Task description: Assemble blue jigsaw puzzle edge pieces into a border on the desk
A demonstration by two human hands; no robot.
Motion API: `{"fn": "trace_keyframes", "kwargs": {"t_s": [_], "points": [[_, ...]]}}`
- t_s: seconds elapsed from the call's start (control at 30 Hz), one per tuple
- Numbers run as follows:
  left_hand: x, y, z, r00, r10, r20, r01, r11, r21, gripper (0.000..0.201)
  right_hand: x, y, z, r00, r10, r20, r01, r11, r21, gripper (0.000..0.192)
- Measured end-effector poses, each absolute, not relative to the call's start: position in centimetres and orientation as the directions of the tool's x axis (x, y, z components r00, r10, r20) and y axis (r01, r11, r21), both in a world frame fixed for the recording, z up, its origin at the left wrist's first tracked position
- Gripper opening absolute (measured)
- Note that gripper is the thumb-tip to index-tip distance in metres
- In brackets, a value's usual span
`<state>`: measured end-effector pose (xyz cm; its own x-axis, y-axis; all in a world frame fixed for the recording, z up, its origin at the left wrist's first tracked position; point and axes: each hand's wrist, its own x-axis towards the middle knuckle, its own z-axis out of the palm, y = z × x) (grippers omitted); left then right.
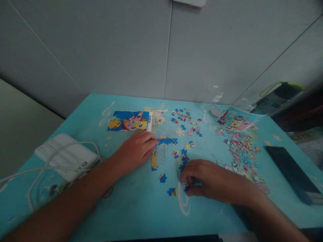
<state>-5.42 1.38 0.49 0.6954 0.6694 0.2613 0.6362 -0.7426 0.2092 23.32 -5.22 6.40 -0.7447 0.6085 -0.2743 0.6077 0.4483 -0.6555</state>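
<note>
My left hand (137,149) reaches to the corner of a partly joined jigsaw puzzle, its fingers bent together with the tips on the left end of a blue strip (168,141). A yellow strip (154,160) runs down just below those fingertips. On the right, my right hand (202,178) is curled with thumb and fingertips closed around a small puzzle piece (186,185), mostly hidden by the fingers. Loose pieces lie close by: a blue one (163,178), a blue and yellow one (173,192) and a dark blue group (183,159).
A cartoon picture card (131,121) lies behind my left hand. Loose pieces (186,116) are scattered at the back, with a big heap (243,151) on the right. A printed pouch (237,118), a dark phone (292,171) and a white power strip (68,156) with cables flank the area.
</note>
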Motion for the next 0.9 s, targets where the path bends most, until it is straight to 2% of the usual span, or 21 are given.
{"fn": "trace_keyframes", "kwargs": {"t_s": [0.27,0.43,0.9], "points": [[-5.47,1.34,0.34,0.698,0.665,0.266,0.632,-0.746,0.209,0.025,23.2,-5.18,6.17,-0.744,0.608,-0.278,0.609,0.445,-0.656,0.004],[-5.37,1.3,0.41,0.697,0.665,0.269,0.633,-0.747,0.205,0.024,23.12,-5.17,6.04,-0.717,0.646,-0.262,0.621,0.421,-0.661,0.014],[-5.33,1.16,0.57,0.697,0.661,0.276,0.635,-0.749,0.188,0.023,22.94,-5.18,6.06,-0.716,0.655,-0.242,0.601,0.401,-0.691,0.009]]}}
